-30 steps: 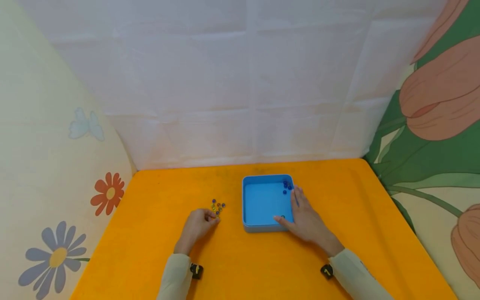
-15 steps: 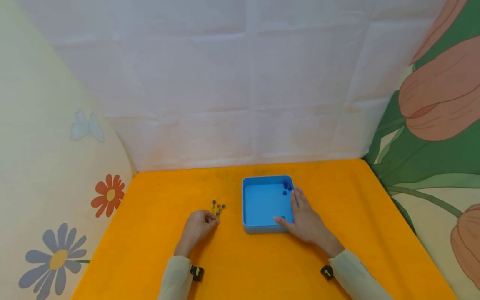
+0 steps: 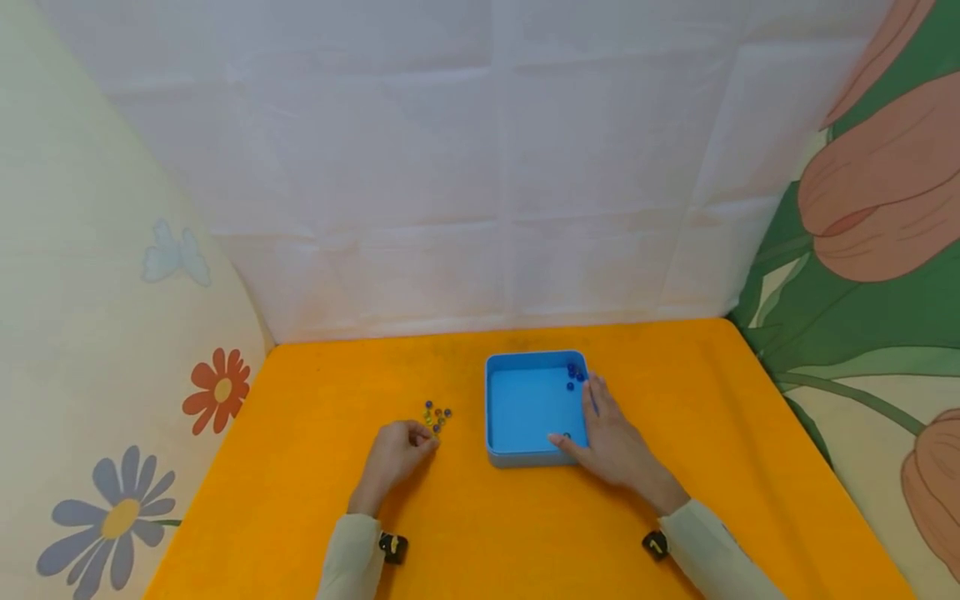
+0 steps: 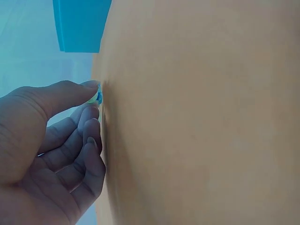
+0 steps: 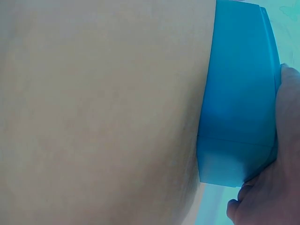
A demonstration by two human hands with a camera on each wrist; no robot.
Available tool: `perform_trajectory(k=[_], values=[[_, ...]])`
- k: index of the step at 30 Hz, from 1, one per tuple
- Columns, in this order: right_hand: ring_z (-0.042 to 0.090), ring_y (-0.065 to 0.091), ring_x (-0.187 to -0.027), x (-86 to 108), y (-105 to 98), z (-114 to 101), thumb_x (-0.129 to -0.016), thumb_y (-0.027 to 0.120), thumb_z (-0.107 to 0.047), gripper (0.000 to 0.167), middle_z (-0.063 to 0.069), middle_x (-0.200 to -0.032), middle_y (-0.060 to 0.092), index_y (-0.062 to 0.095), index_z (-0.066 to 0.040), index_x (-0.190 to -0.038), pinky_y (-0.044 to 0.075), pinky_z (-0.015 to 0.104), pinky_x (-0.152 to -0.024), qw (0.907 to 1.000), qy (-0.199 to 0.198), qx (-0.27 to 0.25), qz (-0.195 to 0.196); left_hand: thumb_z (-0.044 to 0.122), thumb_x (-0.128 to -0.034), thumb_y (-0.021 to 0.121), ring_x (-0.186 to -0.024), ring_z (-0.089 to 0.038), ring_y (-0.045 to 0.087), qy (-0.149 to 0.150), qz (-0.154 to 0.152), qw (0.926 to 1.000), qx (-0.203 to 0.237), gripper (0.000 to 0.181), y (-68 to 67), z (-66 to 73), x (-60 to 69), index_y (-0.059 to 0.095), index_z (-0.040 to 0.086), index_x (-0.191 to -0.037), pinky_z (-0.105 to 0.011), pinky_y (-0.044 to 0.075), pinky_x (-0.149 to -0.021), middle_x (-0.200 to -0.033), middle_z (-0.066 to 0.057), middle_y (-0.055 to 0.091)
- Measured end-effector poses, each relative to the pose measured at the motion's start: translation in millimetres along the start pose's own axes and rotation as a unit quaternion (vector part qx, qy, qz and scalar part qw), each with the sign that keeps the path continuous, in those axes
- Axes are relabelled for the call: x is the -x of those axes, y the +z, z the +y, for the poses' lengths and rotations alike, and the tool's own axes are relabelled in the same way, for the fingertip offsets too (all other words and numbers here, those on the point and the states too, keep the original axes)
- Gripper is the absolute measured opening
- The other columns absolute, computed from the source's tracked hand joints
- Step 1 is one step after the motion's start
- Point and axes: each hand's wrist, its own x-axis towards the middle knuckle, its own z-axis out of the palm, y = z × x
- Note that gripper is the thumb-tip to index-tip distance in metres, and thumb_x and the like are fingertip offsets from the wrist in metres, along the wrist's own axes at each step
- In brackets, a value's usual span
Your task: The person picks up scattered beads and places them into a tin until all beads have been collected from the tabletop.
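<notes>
Picking marbles off the bench (image 3: pixel 480 533) one at a time looks to be the step in hand, with the blue tray (image 3: pixel 517 457) probably where they belong. At the lower left of the head view's centre, the left hand (image 3: pixel 396 454) is closed to a fine pinch beside a cluster of loose marbles (image 3: pixel 437 428), while the tray sits just right of the frame's centre line. The right hand (image 3: pixel 618 450) has its fingers stretched along the tray's right side and its thumb reaching over the near edge; it is spread rather than clenched and seems to be steadying the corner. The next move, I judge, calls for a straight lift that does not nudge the neighbouring marbles, then a short carry rightward over the tray's left wall. The head view alone shows what lies inside the tray: a few dark blue marbles (image 3: pixel 570 387) gathered at its upper right corner, and a single marble (image 3: pixel 567 436) by the right thumb, its colour hard to tell. What the left hand holds is barely visible there, yet the left wrist view shows a yellow-green marble (image 4: pixel 93 100) between thumb and finger, low against the bench, with a spot of blue I cannot place. The right wrist view adds the tray's outer walls and the hand wrapping that corner.
</notes>
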Motion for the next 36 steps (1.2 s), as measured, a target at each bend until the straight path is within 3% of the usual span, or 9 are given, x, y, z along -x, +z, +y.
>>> perform_trajectory(k=[15, 28, 36], values=[[0.044, 0.013, -0.164, 1.0, 0.5, 0.9, -0.096, 0.052, -0.077, 0.115, 0.024, -0.177, 0.003, 0.012, 0.006, -0.165, 0.033, 0.059, -0.124, 1.0000, 0.001, -0.003, -0.001, 0.022, -0.0962, 0.078, -0.071, -0.011, 0.060, -0.001, 0.008, 0.9999, 0.015, 0.012, -0.4, 3.3, 1.0, 0.077, 0.009, -0.095, -0.024, 0.049, -0.063, -0.085, -0.001, 0.074], [0.044, 0.012, -0.164, 0.7, 2.3, 0.9, -0.096, 0.052, -0.077, 0.115, 0.024, -0.177, 0.003, 0.013, 0.007, -0.165, 0.033, 0.059, -0.124, 1.0000, 0.001, 0.001, 0.002, 0.025, -0.0989, 0.075, -0.065, -0.012, 0.054, 0.041, 0.019, 0.9988, 0.019, 0.016, -2.9, 10.3, -0.3, 0.075, 0.010, -0.104, -0.025, 0.044, -0.056, -0.078, -0.002, 0.067], [0.043, 0.011, -0.164, 0.0, 0.1, -0.4, -0.096, 0.052, -0.077, 0.115, 0.024, -0.177, 0.002, 0.013, 0.007, -0.165, 0.032, 0.058, -0.125, 1.0000, -0.001, 0.002, -0.003, 0.027, -0.0994, 0.074, -0.065, -0.012, 0.056, 0.031, 0.009, 0.9992, 0.024, 0.017, -4.1, 16.2, -4.8, 0.075, 0.012, -0.106, -0.024, 0.045, -0.055, -0.081, -0.002, 0.068]])
